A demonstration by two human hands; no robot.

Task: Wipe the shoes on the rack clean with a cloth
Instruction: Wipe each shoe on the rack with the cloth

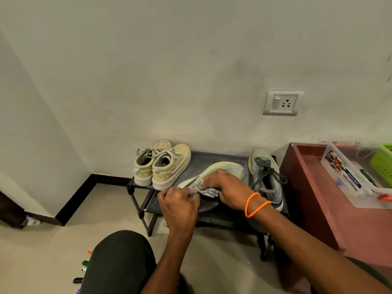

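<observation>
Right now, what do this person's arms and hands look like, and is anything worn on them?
Both forearms are bare, with no sleeves, gloves or watch in view. The right hand has a thin bright orange beaded cord bracelet looped twice around its wrist. The left hand and its wrist carry nothing; no rings are visible on either hand.

Scuffed white wall; wall socket; beige tiled floor
</observation>
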